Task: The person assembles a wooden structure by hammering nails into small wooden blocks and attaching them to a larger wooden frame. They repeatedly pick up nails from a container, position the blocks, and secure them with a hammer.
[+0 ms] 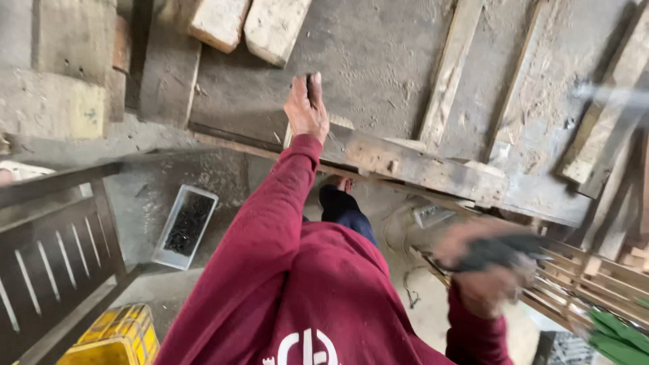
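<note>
My left hand [306,108] reaches out at the end of a maroon sleeve and rests at the left end of a worn wooden beam [419,165]. Its fingers pinch a small dark object [311,82], too small to identify. My right hand [488,274] is low on the right and blurred by motion. It grips a dark tool [503,250] that points right, just below the beam; blur hides what kind of tool it is. Below the beam I see my dark trouser leg and bare foot [343,184] on the concrete floor.
A white tray [162,251] of small dark fasteners lies on the floor to the left. A yellow crate [115,338] and a dark slatted frame [54,250] sit at lower left. Planks [449,67] and pale blocks [247,23] lie beyond. A slatted wooden panel [595,287] is at right.
</note>
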